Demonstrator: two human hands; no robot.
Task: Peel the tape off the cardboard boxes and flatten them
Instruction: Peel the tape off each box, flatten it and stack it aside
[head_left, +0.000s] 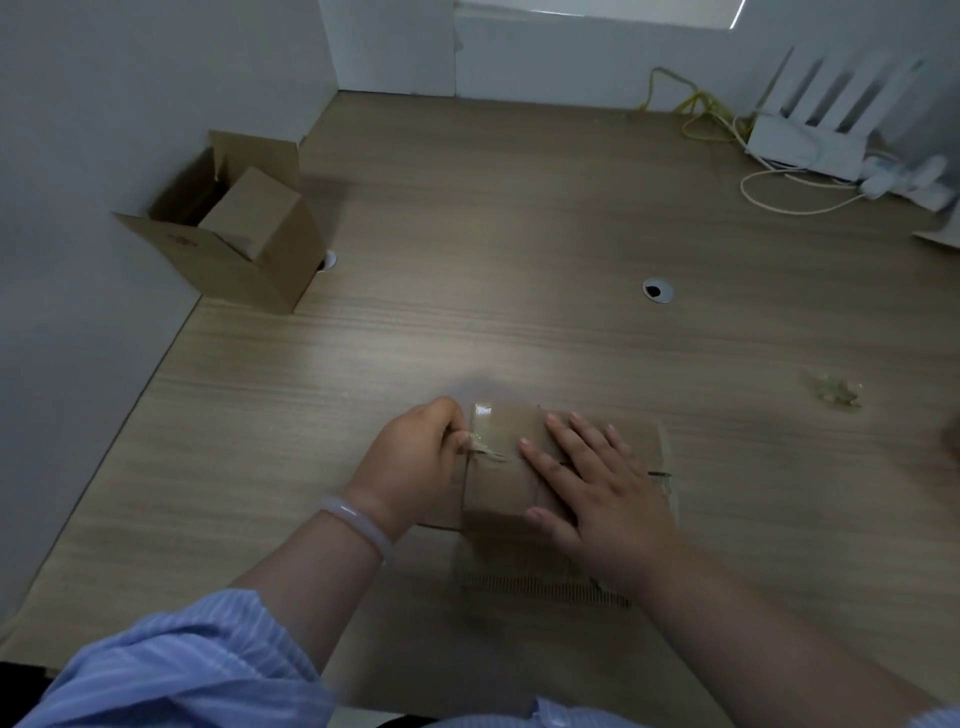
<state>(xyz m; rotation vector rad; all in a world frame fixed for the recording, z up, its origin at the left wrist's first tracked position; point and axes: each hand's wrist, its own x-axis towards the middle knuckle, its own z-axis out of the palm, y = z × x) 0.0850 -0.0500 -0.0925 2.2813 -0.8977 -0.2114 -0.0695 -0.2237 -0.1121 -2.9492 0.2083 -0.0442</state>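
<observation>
The cardboard box (498, 488) is lying on the table (467, 260) near its front edge, under both hands. The left hand (415, 457) is pinching the lifted end of the clear tape (485, 441) at the box's left edge, fingers curled on it. The right hand (597, 488) is pressing flat on top, fingers straight. The tape seems to be running left to right along the seam, away from the nearer left hand. Far left, 1 open box (228, 260) is holding 1 smaller box (254, 208).
</observation>
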